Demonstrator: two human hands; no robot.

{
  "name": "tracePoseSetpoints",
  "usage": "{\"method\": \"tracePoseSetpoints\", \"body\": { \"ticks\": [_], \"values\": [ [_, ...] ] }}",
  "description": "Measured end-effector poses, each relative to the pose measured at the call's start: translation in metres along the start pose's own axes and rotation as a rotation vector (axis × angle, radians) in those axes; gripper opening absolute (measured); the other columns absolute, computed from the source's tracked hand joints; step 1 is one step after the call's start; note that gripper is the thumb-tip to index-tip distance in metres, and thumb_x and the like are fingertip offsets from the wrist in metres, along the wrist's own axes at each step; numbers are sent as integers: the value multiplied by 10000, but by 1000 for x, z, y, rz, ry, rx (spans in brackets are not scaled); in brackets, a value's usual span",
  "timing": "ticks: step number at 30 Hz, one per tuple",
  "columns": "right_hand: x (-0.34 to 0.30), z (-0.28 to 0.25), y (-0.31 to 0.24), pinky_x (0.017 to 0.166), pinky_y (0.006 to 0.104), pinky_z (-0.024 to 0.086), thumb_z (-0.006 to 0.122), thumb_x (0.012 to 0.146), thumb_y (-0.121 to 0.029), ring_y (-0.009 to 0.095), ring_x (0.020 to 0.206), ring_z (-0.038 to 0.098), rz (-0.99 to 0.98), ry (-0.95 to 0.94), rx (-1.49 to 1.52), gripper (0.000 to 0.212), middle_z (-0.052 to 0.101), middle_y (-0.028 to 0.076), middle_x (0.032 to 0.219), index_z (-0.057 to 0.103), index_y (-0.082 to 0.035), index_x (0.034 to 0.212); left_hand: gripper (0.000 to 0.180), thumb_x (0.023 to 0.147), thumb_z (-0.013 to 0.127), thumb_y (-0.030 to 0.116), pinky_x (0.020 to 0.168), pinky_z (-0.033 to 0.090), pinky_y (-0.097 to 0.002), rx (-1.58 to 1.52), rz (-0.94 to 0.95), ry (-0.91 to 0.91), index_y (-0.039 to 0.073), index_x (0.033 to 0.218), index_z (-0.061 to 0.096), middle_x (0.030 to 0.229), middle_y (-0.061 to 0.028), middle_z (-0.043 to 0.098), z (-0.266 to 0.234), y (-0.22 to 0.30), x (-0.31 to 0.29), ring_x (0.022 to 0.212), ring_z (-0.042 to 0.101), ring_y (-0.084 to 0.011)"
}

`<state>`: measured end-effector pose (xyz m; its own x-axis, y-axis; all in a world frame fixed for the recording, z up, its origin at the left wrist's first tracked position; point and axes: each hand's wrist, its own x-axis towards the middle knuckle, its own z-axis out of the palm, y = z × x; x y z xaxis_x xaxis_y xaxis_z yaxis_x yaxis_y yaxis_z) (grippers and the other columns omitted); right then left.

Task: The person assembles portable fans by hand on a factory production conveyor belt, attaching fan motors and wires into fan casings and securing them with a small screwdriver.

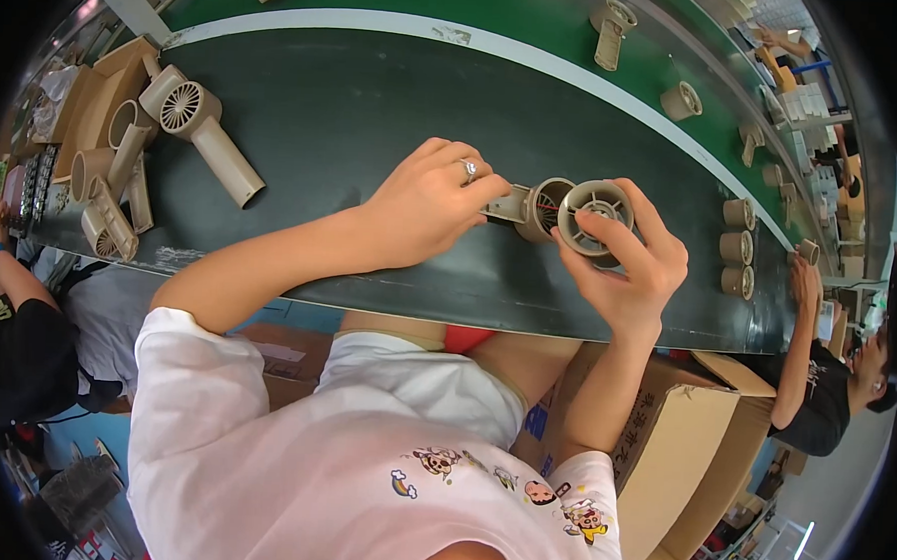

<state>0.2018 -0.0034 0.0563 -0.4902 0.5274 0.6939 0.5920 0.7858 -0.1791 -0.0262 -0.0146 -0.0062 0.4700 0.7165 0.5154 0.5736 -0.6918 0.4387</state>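
My left hand (pixel 432 201) is closed around the handle of a beige handheld fan housing (pixel 546 206) over the dark tabletop (pixel 366 106). The round head of the housing points right, with its open side showing and a thin red wire inside. In my right hand (pixel 637 263) is a round beige spoked motor ring (pixel 596 194), gripped by its rim with a finger across its face. The ring is right beside the housing's head; whether the two touch I cannot tell.
At left lie a handheld fan (pixel 214 142), several open fan housings (pixel 123 171) and a cardboard tray (pixel 111 100). Three round parts (pixel 737 247) line the right side. Beyond a white rail (pixel 380 20), a green belt (pixel 520 8) carries fan pieces. Co-workers flank me; a carton (pixel 676 460) stands below right.
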Motion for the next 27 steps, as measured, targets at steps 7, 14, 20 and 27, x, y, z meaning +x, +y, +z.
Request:
{"method": "tracePoseSetpoints", "body": {
  "ticks": [7,14,20,27],
  "values": [
    [7,6,0,509,272,504,841,522,-91,184,597,631,13,-66,44,280,659,106,945,665,-83,740,303,734,731,115,864,435,-398,2,-45,-53,70,1017,635,998,-78,637,7,8,11,980,591,-274],
    [8,5,-2,723,309,557,843,532,-65,256,860,687,196,-259,166,324,670,146,1044,696,-43,821,113,787,670,102,858,411,-387,-128,-111,-73,66,893,653,980,-64,647,16,9,17,899,591,-259],
    [7,-7,15,804,322,534,800,568,-6,266,950,675,284,-353,543,299,664,169,1113,704,-49,848,48,797,641,100,839,395,-374,-170,-228,-152,61,821,627,920,-63,655,6,14,16,805,580,-262],
    [-15,27,12,860,356,522,785,576,71,281,1037,659,286,-45,766,262,671,219,1095,713,-12,814,92,791,612,154,737,458,-416,-315,-355,-104,74,768,653,750,-96,659,13,10,18,786,628,-300]
  ]
}}
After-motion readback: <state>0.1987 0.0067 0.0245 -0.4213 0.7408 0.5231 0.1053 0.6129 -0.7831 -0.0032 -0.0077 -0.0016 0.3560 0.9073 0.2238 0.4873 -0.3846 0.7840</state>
